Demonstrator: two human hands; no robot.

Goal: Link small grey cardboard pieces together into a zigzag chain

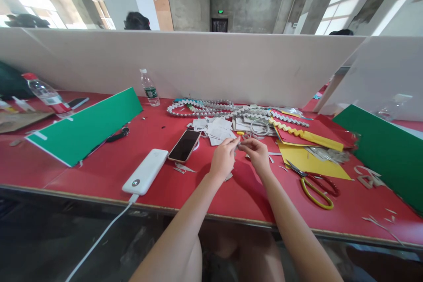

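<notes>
My left hand (224, 157) and my right hand (257, 153) meet just above the red tabletop, fingertips almost touching. Both are closed in a pinch around a small grey piece (238, 145), largely covered by the fingers; its exact kind is too small to make out. Behind the hands lie a pile of grey-white paper pieces (218, 128) and a coil of pale wire or cord (259, 127). Grey zigzag-folded strips (205, 109) stretch across the back of the table. A yellow zigzag-folded strip (297, 132) rests to the right of the hands.
Scissors (317, 185) with red and yellow handles lie at right, near yellow paper (325, 165). A phone (185, 145) and a white power bank (145, 172) with a cable are at left. Green boards (89, 125) stand on both sides; a water bottle (150, 90) stands behind.
</notes>
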